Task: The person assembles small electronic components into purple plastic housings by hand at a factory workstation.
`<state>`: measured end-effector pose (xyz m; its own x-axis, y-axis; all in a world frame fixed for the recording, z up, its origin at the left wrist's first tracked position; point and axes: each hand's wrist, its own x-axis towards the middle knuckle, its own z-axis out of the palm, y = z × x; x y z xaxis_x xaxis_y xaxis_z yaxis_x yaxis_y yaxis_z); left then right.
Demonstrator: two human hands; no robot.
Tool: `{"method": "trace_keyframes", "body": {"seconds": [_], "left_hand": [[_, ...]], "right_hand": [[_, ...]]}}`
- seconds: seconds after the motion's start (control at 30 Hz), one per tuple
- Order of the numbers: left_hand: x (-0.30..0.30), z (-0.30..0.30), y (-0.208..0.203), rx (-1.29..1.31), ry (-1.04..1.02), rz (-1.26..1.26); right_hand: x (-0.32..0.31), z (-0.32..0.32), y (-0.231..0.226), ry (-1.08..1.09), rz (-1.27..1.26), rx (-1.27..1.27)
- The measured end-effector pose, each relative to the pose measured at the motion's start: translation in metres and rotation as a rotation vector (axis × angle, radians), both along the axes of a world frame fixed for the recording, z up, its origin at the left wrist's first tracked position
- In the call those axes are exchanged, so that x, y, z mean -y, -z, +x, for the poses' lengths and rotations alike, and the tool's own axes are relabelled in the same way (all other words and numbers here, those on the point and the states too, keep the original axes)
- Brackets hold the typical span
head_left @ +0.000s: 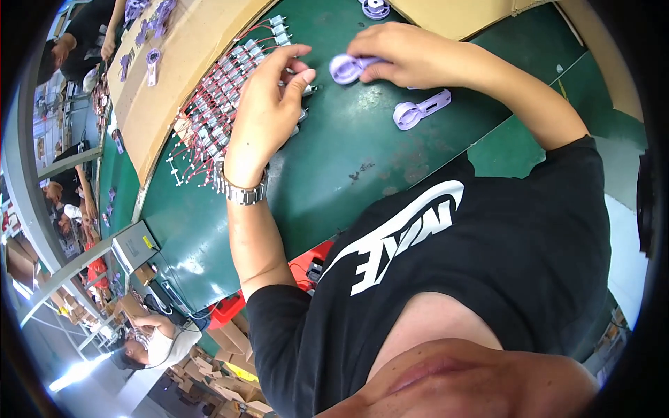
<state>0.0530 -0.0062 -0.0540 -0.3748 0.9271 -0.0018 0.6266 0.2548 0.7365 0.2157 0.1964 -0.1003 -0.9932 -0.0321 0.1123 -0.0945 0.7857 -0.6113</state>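
My right hand (pixel 401 54) grips a light purple plastic housing (pixel 344 70) by its narrow end; the round ring end points left. Another purple housing (pixel 416 111), a ring with a slotted handle, lies on the green table just below that hand. My left hand (pixel 270 97), with a metal watch on the wrist, hovers at the right edge of a spread of small silver motors (pixel 230 90) with red wires. Its thumb and forefinger are apart, and nothing shows between them. The hand hides some of the motors.
The green table (pixel 320 181) carries cardboard sheets (pixel 188 49) at the left and top right (pixel 460 14). A round purple part (pixel 375 8) sits at the far edge. More purple pieces (pixel 152 66) lie on the left cardboard. Several people work at left beyond a metal frame (pixel 77 275).
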Motion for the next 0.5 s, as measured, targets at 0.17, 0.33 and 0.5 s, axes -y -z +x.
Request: {"method": "trace_keyframes", "body": {"seconds": [0.17, 0.33, 0.5], "left_hand": [[0.005, -0.018, 0.003, 0.552, 0.057, 0.154], [0.011, -0.037, 0.006, 0.789, 0.020, 0.466], [0.027, -0.045, -0.019, 0.345, -0.071, 0.228]], "right_hand": [[0.002, -0.035, -0.005, -0.066, -0.727, 0.073], [0.020, -0.073, -0.045, -0.137, -1.087, 0.207], [0.005, -0.107, -0.025, -0.077, -0.897, -0.091]]}}
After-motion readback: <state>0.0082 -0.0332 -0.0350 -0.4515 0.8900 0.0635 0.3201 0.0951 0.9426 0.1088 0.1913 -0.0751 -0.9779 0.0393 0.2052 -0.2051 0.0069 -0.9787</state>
